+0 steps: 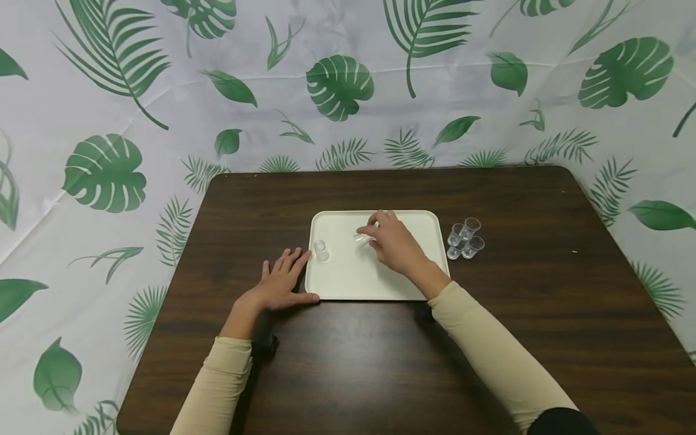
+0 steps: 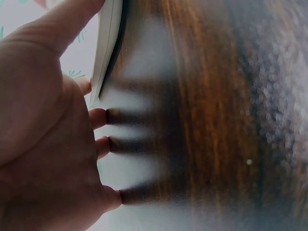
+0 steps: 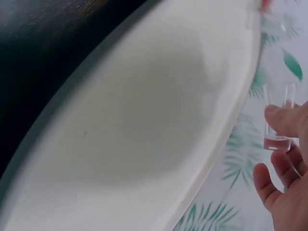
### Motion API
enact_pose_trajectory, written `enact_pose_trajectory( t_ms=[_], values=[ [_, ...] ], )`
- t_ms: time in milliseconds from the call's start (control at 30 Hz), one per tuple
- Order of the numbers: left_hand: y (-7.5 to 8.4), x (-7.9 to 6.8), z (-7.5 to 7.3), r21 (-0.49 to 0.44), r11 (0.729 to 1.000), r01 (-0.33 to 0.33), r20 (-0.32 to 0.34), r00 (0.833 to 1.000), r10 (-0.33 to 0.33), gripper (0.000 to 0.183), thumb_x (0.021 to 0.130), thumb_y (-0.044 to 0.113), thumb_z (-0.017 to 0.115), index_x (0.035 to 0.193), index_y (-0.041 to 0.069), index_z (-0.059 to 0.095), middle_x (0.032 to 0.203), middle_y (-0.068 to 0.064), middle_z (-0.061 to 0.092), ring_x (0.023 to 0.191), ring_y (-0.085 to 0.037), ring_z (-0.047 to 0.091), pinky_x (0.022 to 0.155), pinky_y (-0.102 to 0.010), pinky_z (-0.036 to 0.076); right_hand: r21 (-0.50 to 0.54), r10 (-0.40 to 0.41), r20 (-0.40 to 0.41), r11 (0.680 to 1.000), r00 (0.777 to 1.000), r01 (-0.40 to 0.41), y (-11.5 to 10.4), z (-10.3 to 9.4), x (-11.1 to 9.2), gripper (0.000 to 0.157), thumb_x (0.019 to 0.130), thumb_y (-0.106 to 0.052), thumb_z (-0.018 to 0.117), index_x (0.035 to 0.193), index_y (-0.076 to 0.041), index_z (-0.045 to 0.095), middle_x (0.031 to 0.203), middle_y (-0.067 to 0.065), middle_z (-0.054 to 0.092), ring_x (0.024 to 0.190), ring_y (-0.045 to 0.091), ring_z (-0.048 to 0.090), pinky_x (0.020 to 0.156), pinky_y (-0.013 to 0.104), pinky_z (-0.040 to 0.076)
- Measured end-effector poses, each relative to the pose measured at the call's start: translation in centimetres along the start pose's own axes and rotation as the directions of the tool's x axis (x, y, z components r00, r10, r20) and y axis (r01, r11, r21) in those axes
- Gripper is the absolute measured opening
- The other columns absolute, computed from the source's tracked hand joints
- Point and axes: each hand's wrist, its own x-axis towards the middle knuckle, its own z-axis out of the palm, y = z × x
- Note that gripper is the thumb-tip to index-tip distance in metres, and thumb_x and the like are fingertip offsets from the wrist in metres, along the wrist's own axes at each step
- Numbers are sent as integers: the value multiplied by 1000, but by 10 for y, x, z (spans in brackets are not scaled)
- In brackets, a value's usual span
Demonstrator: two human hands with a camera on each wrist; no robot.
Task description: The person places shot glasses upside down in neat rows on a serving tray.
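Note:
In the head view a cream tray (image 1: 375, 284) lies on the dark table. My right hand (image 1: 397, 244) is above the tray's middle and pinches a small clear shot glass (image 1: 362, 239), tilted in that view. The right wrist view shows this shot glass (image 3: 278, 118) between thumb and fingers. Another clear shot glass (image 1: 321, 250) stands on the tray's left part. My left hand (image 1: 280, 282) rests at the tray's left edge with fingers spread, its thumb at the front left corner. In the left wrist view the left hand's fingertips (image 2: 99, 118) touch the table.
Right of the tray, several clear shot glasses (image 1: 464, 238) stand in a close cluster on the wooden table (image 1: 370, 362). A white cloth (image 1: 272, 115) with green leaf prints hangs behind the table and along its sides.

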Motion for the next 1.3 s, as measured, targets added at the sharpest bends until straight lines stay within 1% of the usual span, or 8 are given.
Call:
enact_pose_trajectory(
  t_ms=[133,300,367,600,800,1000,1167,1300],
  values=[
    [-1,0,0,4,1000,5,-2,1000,-5,109,82,74,58,160,22,3,164,-11,1,149,-33,-7,107,-70,-5,-154,-88,57,983,995,96,-16,11,11,37,87,1,71,119,-17,71,112,8,55,99,27,48,74,37,45],
    [-2,0,0,15,1000,0,-6,1000,1,109,82,74,59,160,22,4,164,-11,2,149,-33,-6,107,-71,-4,-292,-177,90,936,980,195,-32,19,20,38,86,2,71,119,-18,70,112,7,53,97,26,46,73,36,42],
    [-2,0,1,17,1000,1,-8,1000,-1,108,82,73,59,160,22,3,164,-10,1,149,-33,-7,107,-70,-4,-331,-204,94,917,974,224,-36,22,23,34,87,-1,71,117,-18,70,113,7,52,98,26,46,74,37,42],
    [-2,0,1,13,1000,6,-9,1000,-6,107,83,73,58,160,22,4,164,-11,2,149,-33,-7,106,-71,-4,-458,-297,127,829,946,322,-45,31,28,14,96,-12,61,106,-16,70,108,7,49,91,25,42,75,38,41],
    [0,0,1,16,1000,7,-6,1000,-7,107,82,73,58,160,23,3,164,-10,1,149,-32,-7,107,-70,-4,-495,-332,147,791,932,360,-49,34,27,8,94,-14,64,97,-14,71,108,7,50,92,24,42,75,37,39],
    [0,1,0,14,1000,5,-6,1000,-5,108,82,72,59,160,22,4,164,-11,2,149,-33,-6,107,-71,-3,-513,-348,167,768,923,382,-51,37,29,9,95,-16,63,95,-15,72,109,6,50,94,24,43,75,36,39],
    [1,0,0,5,1000,2,-17,1000,-2,107,83,71,60,160,20,6,164,-13,4,149,-35,-5,106,-72,-3,-512,-363,172,761,916,398,-53,41,31,12,95,-18,63,95,-17,74,109,5,50,95,24,44,76,37,39],
    [5,-1,-3,8,1000,-5,-18,1000,5,106,84,69,61,160,18,7,163,-16,6,148,-37,-3,105,-73,-1,-505,-366,169,765,915,399,-53,42,31,13,95,-18,62,96,-17,75,108,6,50,95,24,44,75,37,39]
  ],
)
